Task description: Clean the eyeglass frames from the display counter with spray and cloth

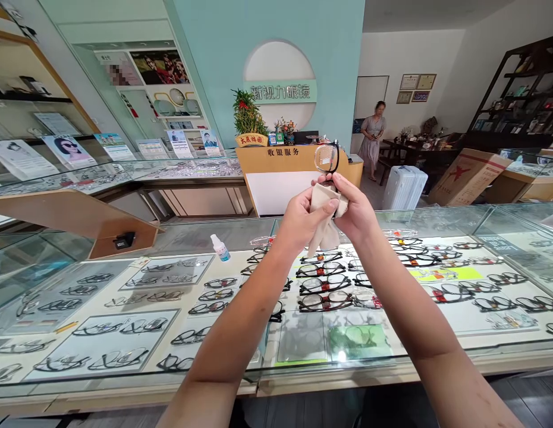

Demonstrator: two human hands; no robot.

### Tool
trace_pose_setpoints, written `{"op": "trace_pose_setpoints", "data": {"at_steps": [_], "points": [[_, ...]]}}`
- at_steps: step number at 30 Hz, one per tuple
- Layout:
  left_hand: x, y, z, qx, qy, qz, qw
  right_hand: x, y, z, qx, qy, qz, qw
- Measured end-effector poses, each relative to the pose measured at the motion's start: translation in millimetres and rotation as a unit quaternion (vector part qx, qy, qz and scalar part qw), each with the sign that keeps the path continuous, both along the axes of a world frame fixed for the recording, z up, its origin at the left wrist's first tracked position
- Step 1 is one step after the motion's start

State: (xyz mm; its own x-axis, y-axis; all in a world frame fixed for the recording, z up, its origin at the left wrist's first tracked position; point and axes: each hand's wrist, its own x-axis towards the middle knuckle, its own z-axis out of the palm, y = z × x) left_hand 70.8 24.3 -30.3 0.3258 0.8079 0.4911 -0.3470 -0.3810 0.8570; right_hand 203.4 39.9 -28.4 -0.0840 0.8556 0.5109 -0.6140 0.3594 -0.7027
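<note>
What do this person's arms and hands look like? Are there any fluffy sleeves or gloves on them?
No fluffy sleeves here! The left arm and right arm are bare down to the picture's edge. The left hand and right hand wear no gloves. No watch or bracelet shows on either wrist.

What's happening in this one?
Both hands, left and right, hold a pair of dark-framed glasses upright above a glass display counter, with a pale cloth against them. A small spray bottle stands on the counter. Rows of glasses lie below the glass. Farther back, a person stands.
</note>
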Motion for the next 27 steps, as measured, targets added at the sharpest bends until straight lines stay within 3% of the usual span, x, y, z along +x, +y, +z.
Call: {"op": "trace_pose_setpoints", "data": {"at_steps": [7, 14, 17, 23, 27], "points": [[13, 1, -6.9, 0.050, -0.058, 0.102, 0.992, -13, -7, -0.8, 0.000, 0.018, 0.000, 1.000], [15, 2, -9.3, 0.083, -0.073, 0.152, 0.982, -17, -13, 0.4, 0.014, 0.013, -0.014, 1.000], [11, 9, -10.4, 0.084, -0.063, 0.117, 0.988, -13, -12, 3.0, -0.001, 0.036, -0.011, 0.999], [-8, 20, -6.6, 0.051, 0.022, -0.050, 0.997, -6, -8, 8.4, -0.017, 0.085, 0.025, 0.996], [-3, 12, -4.4, 0.053, 0.019, -0.016, 0.998, -8, -6, 5.7, -0.035, 0.074, 0.016, 0.997]]}}
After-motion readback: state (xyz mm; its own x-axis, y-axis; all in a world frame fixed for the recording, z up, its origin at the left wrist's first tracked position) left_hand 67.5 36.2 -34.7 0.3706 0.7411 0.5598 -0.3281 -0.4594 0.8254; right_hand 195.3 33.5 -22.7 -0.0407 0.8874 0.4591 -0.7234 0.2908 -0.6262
